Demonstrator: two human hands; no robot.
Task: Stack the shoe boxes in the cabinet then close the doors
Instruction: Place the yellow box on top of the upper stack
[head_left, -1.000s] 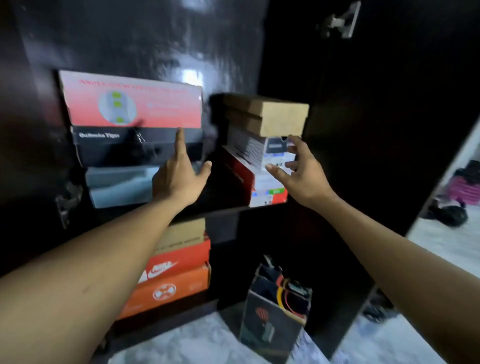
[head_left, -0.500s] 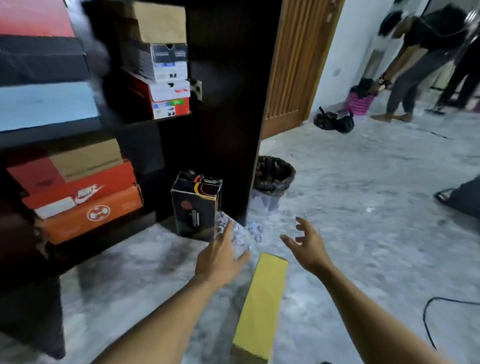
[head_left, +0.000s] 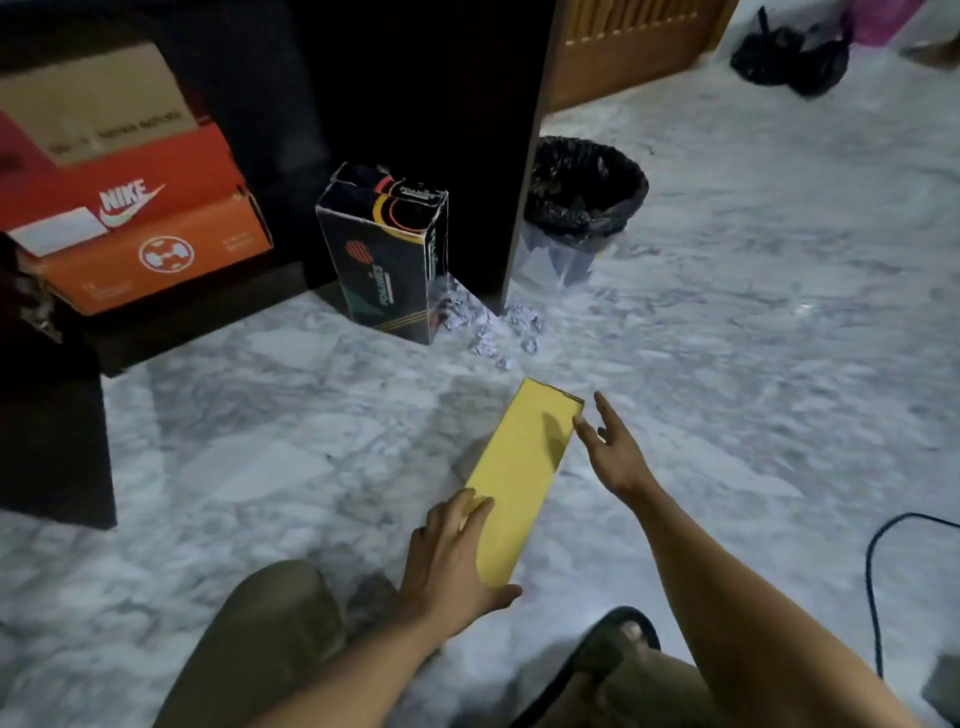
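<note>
On the floor, both hands have now reached the yellow box (head_left: 522, 483).

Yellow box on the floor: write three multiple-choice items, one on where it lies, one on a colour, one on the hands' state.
1. The flat yellow cardboard box lies: A on the marble floor; B in the cabinet; C in the bin.
2. The Nike box is: A blue; B red; C green.
3. The left hand is: A clenched; B open at the box's near end; C out of view.

A: marble shows around it. B: red side with white logo. B: fingers spread on the box; the right hand is open too.
</note>
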